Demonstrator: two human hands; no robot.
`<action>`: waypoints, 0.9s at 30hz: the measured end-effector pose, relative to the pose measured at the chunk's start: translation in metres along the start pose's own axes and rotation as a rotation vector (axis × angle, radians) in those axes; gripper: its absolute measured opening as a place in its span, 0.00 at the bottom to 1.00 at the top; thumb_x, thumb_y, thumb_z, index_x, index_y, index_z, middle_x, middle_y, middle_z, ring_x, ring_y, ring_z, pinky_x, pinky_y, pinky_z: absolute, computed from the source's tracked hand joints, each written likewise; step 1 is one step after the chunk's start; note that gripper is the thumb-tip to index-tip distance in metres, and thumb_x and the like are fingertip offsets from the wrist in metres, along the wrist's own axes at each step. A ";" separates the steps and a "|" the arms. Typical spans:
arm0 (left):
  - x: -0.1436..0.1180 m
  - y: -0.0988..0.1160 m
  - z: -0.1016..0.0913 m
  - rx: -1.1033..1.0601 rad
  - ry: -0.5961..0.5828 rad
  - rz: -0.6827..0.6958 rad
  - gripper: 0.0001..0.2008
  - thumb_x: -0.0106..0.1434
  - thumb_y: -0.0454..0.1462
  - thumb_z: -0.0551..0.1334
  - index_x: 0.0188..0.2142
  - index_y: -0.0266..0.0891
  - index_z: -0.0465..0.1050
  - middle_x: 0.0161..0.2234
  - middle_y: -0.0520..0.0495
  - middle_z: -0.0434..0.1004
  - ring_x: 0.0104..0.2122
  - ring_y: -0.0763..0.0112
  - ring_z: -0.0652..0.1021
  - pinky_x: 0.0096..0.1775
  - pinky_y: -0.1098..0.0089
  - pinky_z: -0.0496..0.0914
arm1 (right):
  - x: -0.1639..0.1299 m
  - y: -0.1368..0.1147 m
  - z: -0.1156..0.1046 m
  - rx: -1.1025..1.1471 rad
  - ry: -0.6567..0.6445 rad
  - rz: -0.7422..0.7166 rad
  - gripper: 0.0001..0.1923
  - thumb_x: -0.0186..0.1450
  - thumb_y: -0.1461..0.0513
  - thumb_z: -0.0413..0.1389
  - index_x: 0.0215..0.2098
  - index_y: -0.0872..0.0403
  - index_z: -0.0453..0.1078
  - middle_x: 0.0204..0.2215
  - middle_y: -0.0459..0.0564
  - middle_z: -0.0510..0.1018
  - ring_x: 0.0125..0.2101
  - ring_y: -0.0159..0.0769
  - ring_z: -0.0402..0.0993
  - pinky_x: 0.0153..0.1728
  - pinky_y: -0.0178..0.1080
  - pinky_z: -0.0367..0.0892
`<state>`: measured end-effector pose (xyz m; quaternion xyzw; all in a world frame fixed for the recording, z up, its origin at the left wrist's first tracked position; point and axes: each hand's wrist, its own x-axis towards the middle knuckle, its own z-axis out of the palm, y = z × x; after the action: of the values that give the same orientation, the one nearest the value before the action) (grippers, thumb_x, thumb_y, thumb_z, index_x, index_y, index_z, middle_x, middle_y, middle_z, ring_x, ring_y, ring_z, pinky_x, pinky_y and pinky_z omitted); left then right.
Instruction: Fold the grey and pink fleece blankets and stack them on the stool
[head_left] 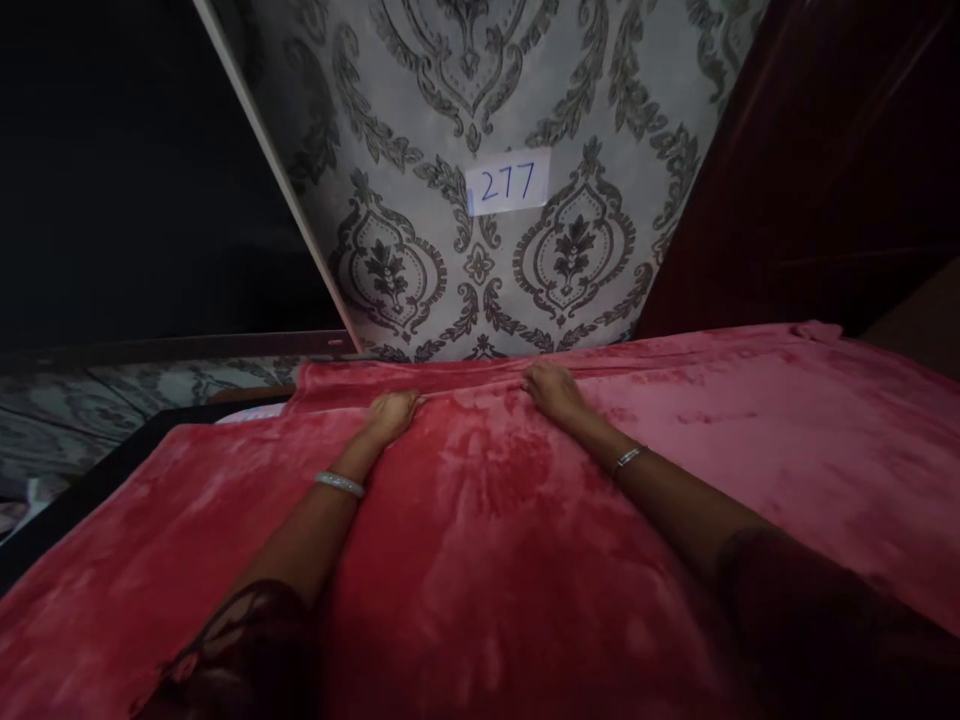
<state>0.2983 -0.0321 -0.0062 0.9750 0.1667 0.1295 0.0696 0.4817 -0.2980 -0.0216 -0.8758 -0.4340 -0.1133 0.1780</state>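
Observation:
A plush red-pink blanket (480,520) lies spread over a flat surface and fills most of the lower view. At its far side, my left hand (392,415) is closed on a fold of the cloth, left of the middle. My right hand (553,390) grips the same far fold, a short way to the right. Both arms are stretched forward over the blanket. Behind the hands, another strip of the blanket lies along the wall. The fingertips of both hands are partly hidden by the cloth.
A patterned grey wall (480,270) rises right behind the blanket, with a paper label (508,182) reading 277. A large black screen (135,170) stands at the left. Dark red furniture (795,180) is at the right. A dark edge (82,490) shows beside the blanket.

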 end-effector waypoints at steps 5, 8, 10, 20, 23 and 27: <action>0.000 0.007 0.010 0.088 -0.090 -0.098 0.20 0.73 0.48 0.51 0.49 0.40 0.76 0.51 0.38 0.78 0.52 0.53 0.77 0.52 0.58 0.71 | -0.005 0.011 0.016 0.046 -0.114 0.068 0.09 0.71 0.63 0.50 0.39 0.54 0.72 0.43 0.58 0.77 0.44 0.45 0.70 0.45 0.42 0.63; 0.005 0.007 0.014 0.197 -0.138 -0.113 0.23 0.72 0.47 0.48 0.52 0.37 0.74 0.50 0.35 0.79 0.52 0.50 0.77 0.51 0.58 0.70 | -0.006 0.024 0.027 0.130 -0.037 0.035 0.07 0.69 0.63 0.51 0.39 0.54 0.71 0.43 0.56 0.77 0.45 0.45 0.69 0.47 0.44 0.63; 0.007 0.010 0.013 0.165 -0.124 -0.054 0.25 0.72 0.49 0.47 0.54 0.35 0.72 0.50 0.36 0.78 0.51 0.53 0.77 0.51 0.59 0.69 | -0.006 0.032 0.032 0.191 -0.001 0.041 0.07 0.68 0.63 0.52 0.40 0.55 0.72 0.43 0.55 0.77 0.46 0.45 0.69 0.49 0.45 0.63; 0.012 0.038 0.015 0.142 -0.062 -0.037 0.20 0.72 0.44 0.50 0.53 0.38 0.73 0.50 0.41 0.77 0.51 0.57 0.75 0.53 0.60 0.67 | 0.012 0.047 0.032 0.289 0.023 0.043 0.11 0.71 0.58 0.52 0.45 0.57 0.70 0.45 0.55 0.75 0.49 0.46 0.68 0.54 0.50 0.64; 0.015 0.035 0.021 0.140 -0.117 -0.016 0.21 0.72 0.45 0.50 0.54 0.38 0.73 0.49 0.41 0.79 0.50 0.57 0.76 0.52 0.61 0.68 | 0.007 0.039 0.028 0.244 -0.041 0.046 0.12 0.70 0.61 0.52 0.48 0.57 0.71 0.48 0.55 0.76 0.50 0.46 0.69 0.55 0.49 0.64; 0.014 0.022 0.012 0.145 -0.146 0.015 0.24 0.72 0.46 0.49 0.55 0.36 0.74 0.50 0.38 0.79 0.50 0.56 0.77 0.52 0.62 0.69 | -0.016 0.027 -0.002 0.126 -0.059 -0.055 0.23 0.68 0.62 0.51 0.61 0.59 0.66 0.58 0.59 0.73 0.57 0.49 0.67 0.60 0.52 0.59</action>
<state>0.3211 -0.0488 -0.0101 0.9855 0.1629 0.0464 0.0097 0.4934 -0.3256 -0.0316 -0.8535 -0.4694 -0.0651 0.2167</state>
